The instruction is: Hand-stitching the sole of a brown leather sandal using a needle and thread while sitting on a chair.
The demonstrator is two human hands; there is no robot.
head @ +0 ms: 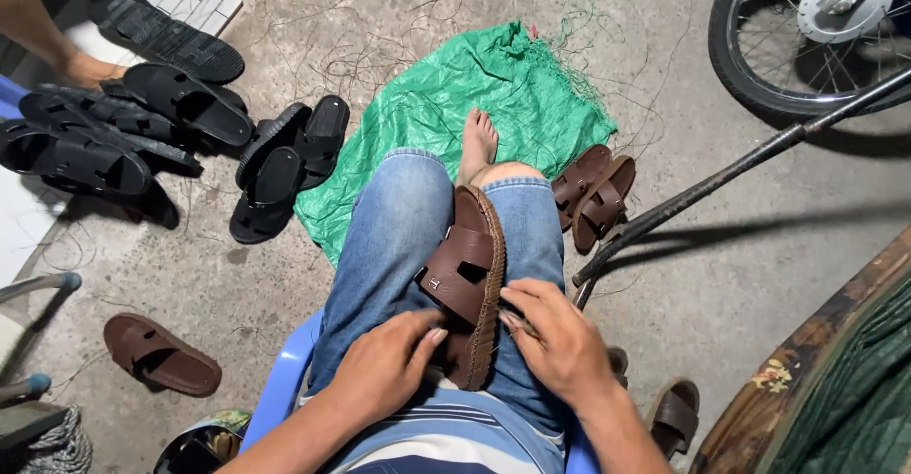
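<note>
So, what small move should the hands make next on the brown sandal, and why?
Probably pull the right hand outward along the stitched edge. The sandal stands on its side, wedged between the knees; the left hand steadies it by the strap, and the right fingertips pinch at the sole's rim. Whether they hold a thread cannot be told.

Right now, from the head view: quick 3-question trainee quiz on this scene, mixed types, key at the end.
1. True or false: the brown sandal lies on the floor.
2. Which hand has its fingers at the sandal's stitched edge? A) left hand B) right hand
3. Fill in: the bare foot rests on a ____ woven sack.

Key: 1 false, it sits wedged between the person's thighs; 2 B; 3 green.
</note>
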